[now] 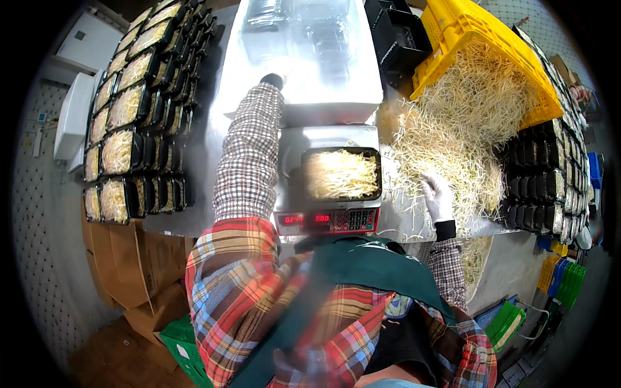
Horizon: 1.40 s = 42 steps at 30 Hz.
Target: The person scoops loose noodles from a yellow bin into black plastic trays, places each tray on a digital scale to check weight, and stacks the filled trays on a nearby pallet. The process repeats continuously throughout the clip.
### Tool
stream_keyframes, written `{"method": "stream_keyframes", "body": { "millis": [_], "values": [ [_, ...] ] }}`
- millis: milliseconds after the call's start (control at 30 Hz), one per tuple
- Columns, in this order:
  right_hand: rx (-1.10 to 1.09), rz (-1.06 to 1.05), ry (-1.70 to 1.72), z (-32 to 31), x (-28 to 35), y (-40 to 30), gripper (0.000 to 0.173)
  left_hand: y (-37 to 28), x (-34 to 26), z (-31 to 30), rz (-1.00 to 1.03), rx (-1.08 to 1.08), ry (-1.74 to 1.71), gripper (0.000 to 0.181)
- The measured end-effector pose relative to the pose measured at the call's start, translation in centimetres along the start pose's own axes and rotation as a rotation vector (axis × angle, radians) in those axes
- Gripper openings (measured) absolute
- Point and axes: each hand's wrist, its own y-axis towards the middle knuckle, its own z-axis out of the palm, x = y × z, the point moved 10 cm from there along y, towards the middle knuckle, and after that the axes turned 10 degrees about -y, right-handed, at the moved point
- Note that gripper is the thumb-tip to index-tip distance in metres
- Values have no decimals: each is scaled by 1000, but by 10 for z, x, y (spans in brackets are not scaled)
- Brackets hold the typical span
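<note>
My left hand (285, 72), washed out by glare, reaches into a white foam box (335, 107) beside stacked clear plastic lids (327, 43); its fingers and anything in them cannot be made out. My right hand (438, 194), in a white glove, touches the near edge of a loose heap of bean sprouts (451, 145). Its fingers are partly bent, and I cannot tell whether they grip any sprouts. Between my arms, a black plastic tray full of bean sprouts (343, 173) rests on a digital scale (327, 220) with a lit red display.
A tipped yellow plastic crate (490, 22) spills sprouts onto the metal table (208, 140). Empty black trays (400, 36) stand beside it. Filled trays are stacked high at the left (128, 109) and right (533, 189). Cardboard boxes (121, 262) and a green crate (182, 349) sit below left.
</note>
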Motion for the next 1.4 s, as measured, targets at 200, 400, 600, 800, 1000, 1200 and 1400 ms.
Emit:
{"method": "stream_keyframes", "body": {
  "millis": [200, 400, 600, 800, 1000, 1200, 1400],
  "values": [
    [27, 111, 15, 4, -33, -21, 22, 18, 4, 26, -31, -45, 518, 38],
    [-20, 189, 58, -11, -44, -21, 22, -24, -53, -31, -73, -112, -422, 21],
    [-34, -52, 587, -26, 111, 105, 29, -85, -89, -73, -53, -71, -921, 17],
    [73, -115, 931, 27, 235, 175, 39, -136, -142, -36, -14, -66, -953, 17],
    [178, -210, 1073, 46, 289, 159, 20, -130, -89, -29, 378, 10, -620, 16],
    [-68, -104, 949, 25, 244, 191, 8, -145, -183, 9, 701, -160, 122, 13],
    [-263, -212, 440, -4, 283, 210, 22, -80, -11, -33, -30, -187, -521, 20]
  ]
}}
